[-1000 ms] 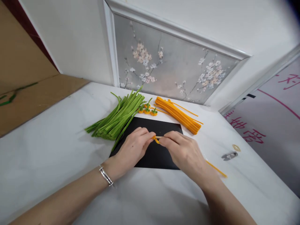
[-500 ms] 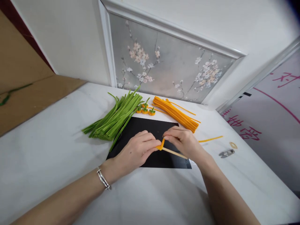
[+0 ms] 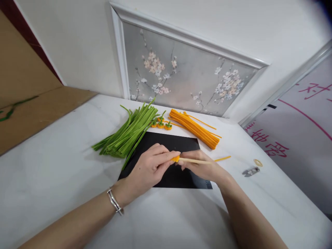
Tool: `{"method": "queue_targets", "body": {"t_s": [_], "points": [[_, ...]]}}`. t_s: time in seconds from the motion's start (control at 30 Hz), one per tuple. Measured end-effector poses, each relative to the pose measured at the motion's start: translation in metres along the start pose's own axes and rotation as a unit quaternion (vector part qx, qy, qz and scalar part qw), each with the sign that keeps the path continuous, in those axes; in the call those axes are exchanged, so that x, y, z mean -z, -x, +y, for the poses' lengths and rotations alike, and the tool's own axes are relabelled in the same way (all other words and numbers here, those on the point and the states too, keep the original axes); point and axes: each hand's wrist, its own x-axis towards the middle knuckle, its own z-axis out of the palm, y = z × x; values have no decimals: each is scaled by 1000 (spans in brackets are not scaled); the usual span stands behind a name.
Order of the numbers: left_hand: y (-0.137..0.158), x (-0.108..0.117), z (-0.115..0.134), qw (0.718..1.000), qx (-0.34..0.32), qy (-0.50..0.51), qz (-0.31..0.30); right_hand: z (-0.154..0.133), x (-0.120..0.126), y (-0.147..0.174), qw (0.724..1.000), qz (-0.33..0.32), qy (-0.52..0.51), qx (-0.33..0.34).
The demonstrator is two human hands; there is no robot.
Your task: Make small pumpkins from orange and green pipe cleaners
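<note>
Seemingly coiled, the orange strip sits between the left fingers.

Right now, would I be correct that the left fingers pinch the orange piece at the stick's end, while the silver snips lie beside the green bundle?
Not quite: the head view shows the silver snips beside the yellowish ring, not the green bundle; the left fingers do pinch the orange piece.

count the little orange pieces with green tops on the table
4: a back piece, then a left piece, middle piece and right piece in front, between the green bundle and orange bundle. The green bundle may hide others.
</note>
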Motion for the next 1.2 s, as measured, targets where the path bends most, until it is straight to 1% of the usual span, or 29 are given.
{"method": "queue_targets", "body": {"t_s": [0.07,0.13,0.2,0.3,0.4,0.53,0.63,0.77,0.87,0.93,0.97,1.03,1.07,1.13,1.2], "points": [[-1,1,0,998,50,24,-7,-3,-2,-1,1000,-8,-9,6],[-2,2,1,993,109,55,-8,-5,-5,-3,999,8,-29,36],[-3,2,1,985,156,79,-7,-5,-8,-5,994,52,-81,56],[-4,3,1,978,190,89,-17,-4,-16,-8,977,121,-171,29],[-5,5,-2,977,186,98,-38,-3,-22,-10,972,141,-187,11],[-7,9,-5,979,160,102,-71,-6,-23,-10,975,124,-183,21],[-9,12,-4,981,156,80,-88,-7,-23,-10,970,120,-212,24],[-10,12,2,985,149,51,-75,-6,-27,-12,956,116,-269,28],[-9,11,3,987,141,47,-59,-6,-29,-11,951,115,-287,26],[-9,12,1,987,149,46,-50,-6,-28,-10,961,101,-258,9],[-9,13,0,986,157,41,-42,-7,-27,-9,971,91,-222,-1],[-9,15,-5,984,177,23,-16,-10,-24,-7,993,69,-96,-10],[-9,16,-7,983,183,11,-4,-12,-23,-5,998,60,-20,-6],[-9,17,-11,982,187,-8,10,-17,-22,-3,992,49,114,9],[-9,18,-15,984,176,-14,10,-23,-22,0,980,44,194,23]]}}
